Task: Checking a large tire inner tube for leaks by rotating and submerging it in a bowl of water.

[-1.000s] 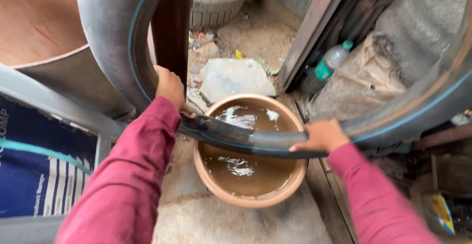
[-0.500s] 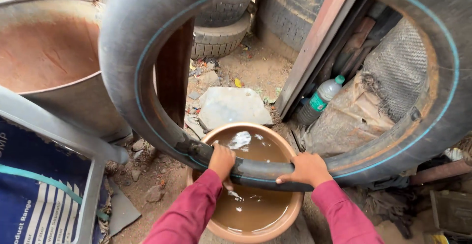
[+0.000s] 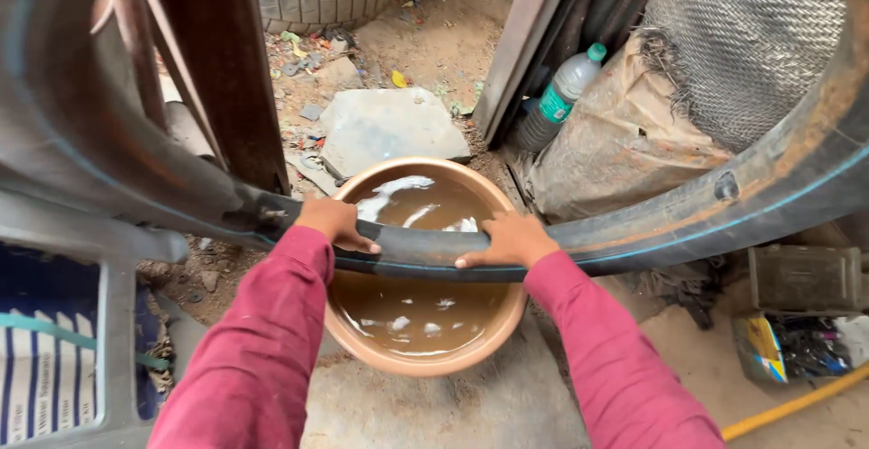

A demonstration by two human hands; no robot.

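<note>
Rough concrete floor (image 3: 507, 413) and dirt strewn with litter lie beneath a tan basin (image 3: 425, 363) of muddy water. Fingers (image 3: 362, 243) of the left hand (image 3: 330, 221) and of the right hand (image 3: 509, 239) are curled over and pressed down on the black inner tube (image 3: 416, 252), each wrapped around its top, so that its lowest stretch is held just above the water, seemingly for wetting. Between the hands the tube's long axis runs left to right across the basin, and from there it curves upward on both sides, past a plastic bottle (image 3: 561, 91) and a flat stone (image 3: 385, 128).
</note>
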